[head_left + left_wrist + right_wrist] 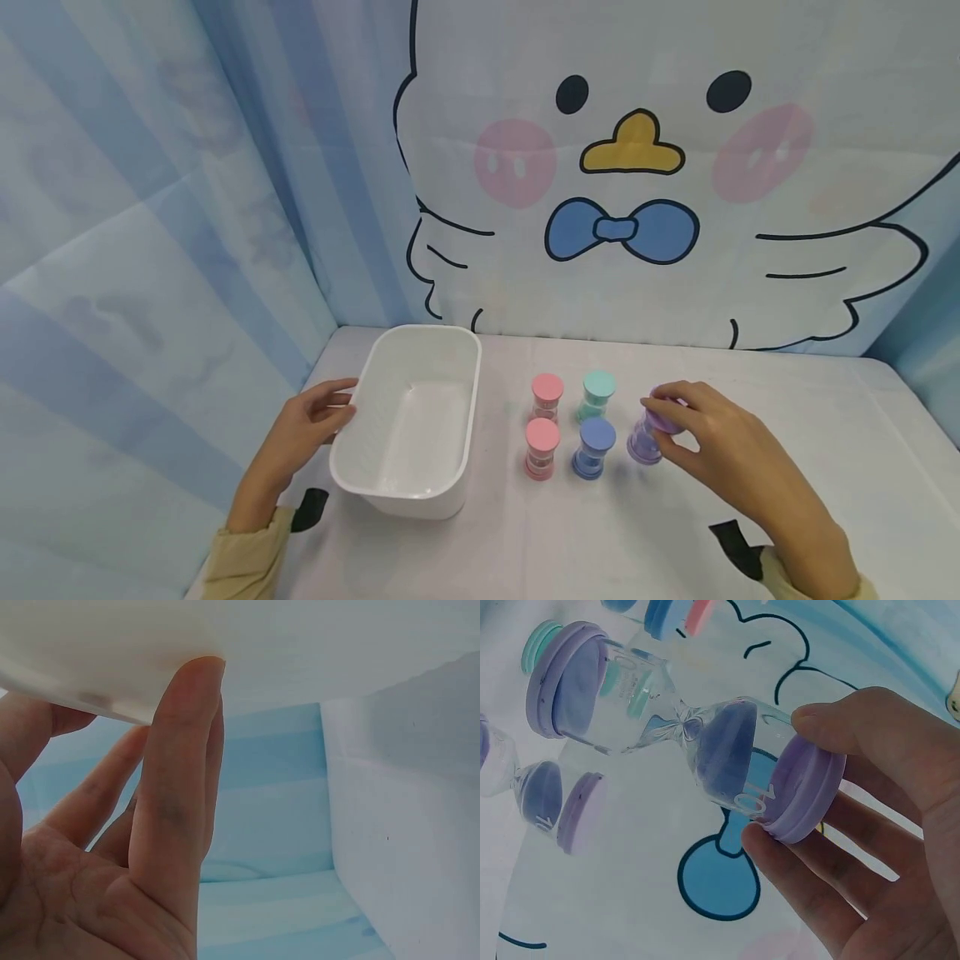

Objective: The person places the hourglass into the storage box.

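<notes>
- The right grip (712,437) is clamped on a purple hourglass (727,750), thumb and fingertips pinching the upper cap; the glass hangs tilted below, and whether its base touches the worktop (547,533) I cannot tell.
- It should handle as light and stiff, the glass slick and the thin waist the fragile part. The cap looks the safest hold: wide, ridged, clear of the glass.
- Near the grip, a second purple hourglass (544,791) shows in the right wrist view, apart from the held one; purple makes two.
- Left of the grip, one blue hourglass (592,450) stands upright; behind it, one teal hourglass (596,393).
- Farther left stand two pink ones: a front pink hourglass (542,448) beside the blue, and a rear pink hourglass (546,396) beside the teal. Six hourglasses in all.
- Well left of these sits one white tub (405,502), open side up, probably light and smooth, best steadied by its rim.
- Farthest from the right grip, the left grip (303,425) has its fingers extended, tips touching the tub's outer left side, not wrapped round it.
</notes>
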A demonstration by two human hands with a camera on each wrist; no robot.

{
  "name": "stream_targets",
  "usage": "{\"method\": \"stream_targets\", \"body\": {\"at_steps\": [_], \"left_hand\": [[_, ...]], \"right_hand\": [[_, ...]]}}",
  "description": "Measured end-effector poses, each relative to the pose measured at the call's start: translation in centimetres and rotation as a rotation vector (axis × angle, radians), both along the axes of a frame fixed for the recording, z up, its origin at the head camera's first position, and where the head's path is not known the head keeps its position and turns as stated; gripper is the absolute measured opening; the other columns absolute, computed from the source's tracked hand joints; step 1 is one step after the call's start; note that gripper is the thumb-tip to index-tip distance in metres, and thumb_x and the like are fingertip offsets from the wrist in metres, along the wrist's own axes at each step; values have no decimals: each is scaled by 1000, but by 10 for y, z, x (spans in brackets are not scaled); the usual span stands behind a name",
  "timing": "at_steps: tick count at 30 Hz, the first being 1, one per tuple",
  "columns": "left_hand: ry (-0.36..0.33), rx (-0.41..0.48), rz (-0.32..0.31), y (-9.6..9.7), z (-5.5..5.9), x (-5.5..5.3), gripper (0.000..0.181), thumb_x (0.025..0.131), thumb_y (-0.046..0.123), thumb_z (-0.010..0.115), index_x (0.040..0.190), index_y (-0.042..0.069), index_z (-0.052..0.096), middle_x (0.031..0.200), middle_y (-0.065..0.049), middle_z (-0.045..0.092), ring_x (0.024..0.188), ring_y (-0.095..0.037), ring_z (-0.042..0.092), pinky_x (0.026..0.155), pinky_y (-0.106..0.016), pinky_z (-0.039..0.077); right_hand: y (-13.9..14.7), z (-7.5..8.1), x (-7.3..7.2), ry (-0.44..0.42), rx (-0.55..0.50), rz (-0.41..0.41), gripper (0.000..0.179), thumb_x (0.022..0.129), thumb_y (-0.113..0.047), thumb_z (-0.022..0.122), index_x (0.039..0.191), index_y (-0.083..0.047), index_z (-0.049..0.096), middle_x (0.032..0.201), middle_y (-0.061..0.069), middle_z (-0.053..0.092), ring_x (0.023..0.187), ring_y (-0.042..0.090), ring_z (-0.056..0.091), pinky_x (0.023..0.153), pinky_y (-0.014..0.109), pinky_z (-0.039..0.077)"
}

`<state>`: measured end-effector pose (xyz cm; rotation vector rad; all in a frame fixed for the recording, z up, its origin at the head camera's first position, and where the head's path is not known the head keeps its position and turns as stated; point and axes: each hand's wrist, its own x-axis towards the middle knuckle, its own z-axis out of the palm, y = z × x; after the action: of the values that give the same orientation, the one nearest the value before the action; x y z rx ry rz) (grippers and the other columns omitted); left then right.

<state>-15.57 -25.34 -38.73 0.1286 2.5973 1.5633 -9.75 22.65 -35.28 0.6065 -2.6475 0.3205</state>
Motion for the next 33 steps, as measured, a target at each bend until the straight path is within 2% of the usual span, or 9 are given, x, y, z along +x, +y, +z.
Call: {"method": "stream_targets", "body": {"at_steps": [10, 20, 33], "left_hand": [[0, -6, 2, 1, 2, 1, 56, 97, 29, 66, 145, 6, 48, 134, -23, 59, 113, -32, 65, 80, -33, 59], [7, -10, 2, -2, -1, 3, 57, 97, 29, 65, 146, 5, 47, 135, -24, 58, 113, -32, 64, 79, -32, 59], [11, 22, -2, -1, -2, 1, 54, 97, 29, 65, 144, 7, 49, 134, -23, 59, 111, -30, 65, 78, -30, 58]], "right_hand": [[-4, 11, -4, 34, -6, 31, 51, 63, -9, 94, 111, -10, 75, 109, 7, 67, 93, 25, 67, 74, 41, 59], [-11, 23, -13, 69, -1, 73, 48, 67, -10, 92, 112, -9, 74, 109, 7, 67, 94, 25, 67, 74, 42, 59], [-20, 27, -24, 92, -50, 153, 43, 70, -9, 89, 111, -8, 74, 110, 7, 66, 96, 25, 67, 74, 39, 59]]}}
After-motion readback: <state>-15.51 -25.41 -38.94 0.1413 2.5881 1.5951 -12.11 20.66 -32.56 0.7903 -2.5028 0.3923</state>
